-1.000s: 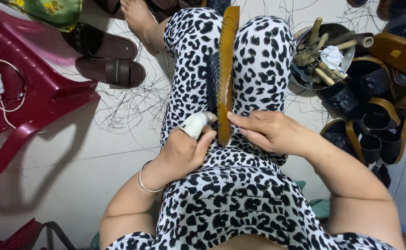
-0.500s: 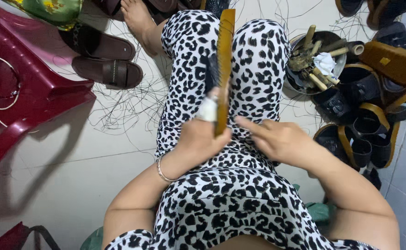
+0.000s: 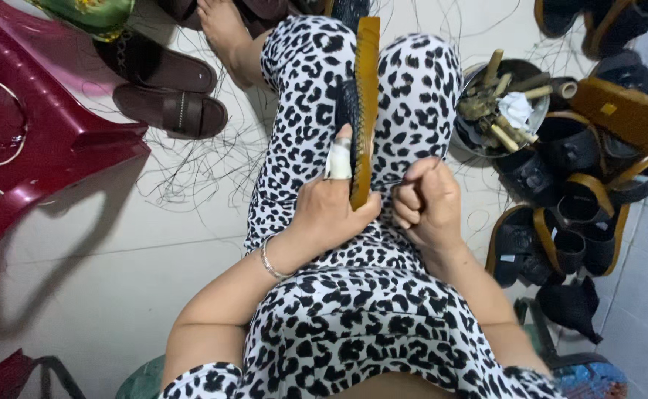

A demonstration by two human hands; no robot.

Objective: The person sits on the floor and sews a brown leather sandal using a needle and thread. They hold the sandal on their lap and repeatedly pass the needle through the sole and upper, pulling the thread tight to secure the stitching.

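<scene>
**Stitching a sandal sole held on edge between the knees**

Gripping first: my left hand (image 3: pixel 331 210) is clamped round the near end of the sandal (image 3: pixel 364 111), bandaged finger (image 3: pixel 338 159) laid up along its dark strap side. Sandal stands on its tan edge in the gap between both thighs, toe end pointing away.

Right hand (image 3: pixel 423 203) is curled into a fist just beside the sole, apparently pinching thread; I can't make out thread or needle inside it.

Change: half a second ago that hand lay flatter and lower on the lap; now it's balled and up beside the sole. Reads to me as a stitch being pulled tight.

Room: bowl of tools (image 3: pixel 503 107) and sandal pile (image 3: pixel 571 214) crowd the right. Red plastic chair (image 3: pixel 50 148) and brown slippers (image 3: pixel 168 92) sit left, bare floor between.
</scene>
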